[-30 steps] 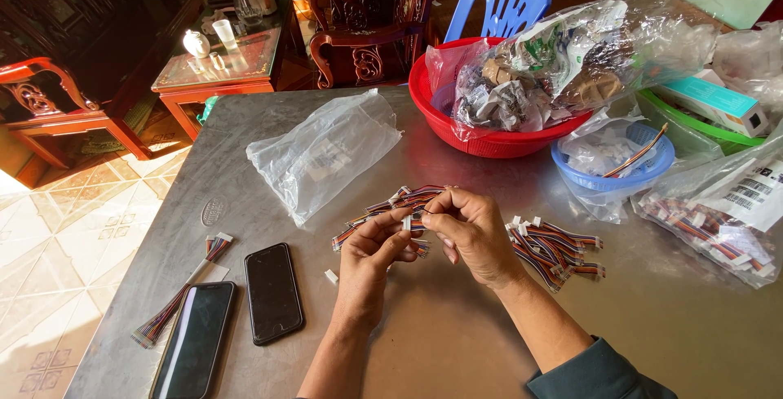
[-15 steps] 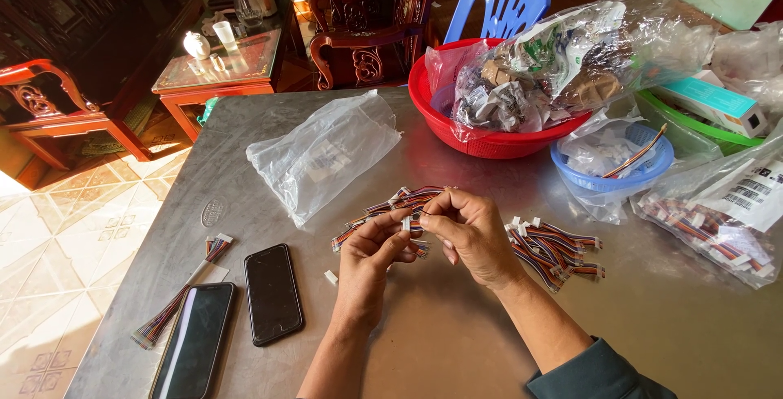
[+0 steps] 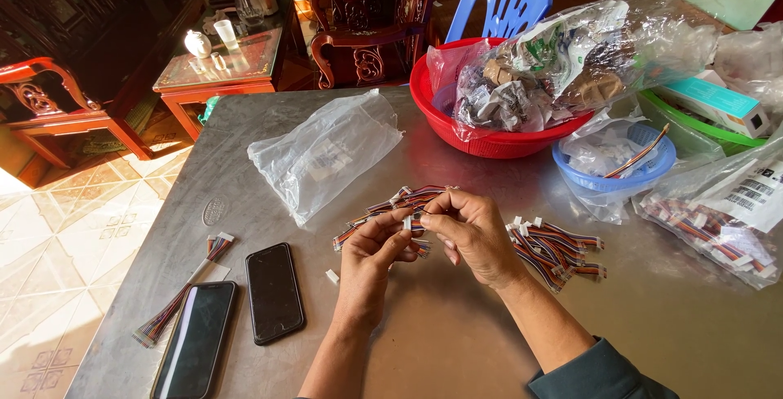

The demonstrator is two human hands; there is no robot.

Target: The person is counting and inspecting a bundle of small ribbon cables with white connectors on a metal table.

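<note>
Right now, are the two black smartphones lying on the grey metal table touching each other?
Apart. The head view shows a strip of bare grey metal table between the larger black smartphone and the smaller black smartphone along their whole length.

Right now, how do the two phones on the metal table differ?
The black phone nearer the table's left edge looks longer, and its glossy screen shows a pale reflection; the black phone beside it, closer to the hands, looks shorter and uniformly dark. The left one overlaps a strip of multicoloured ribbon wires; the other lies clear of any wires. Both are flat on the grey metal table, dark, roughly parallel, untouched by either hand.
</note>
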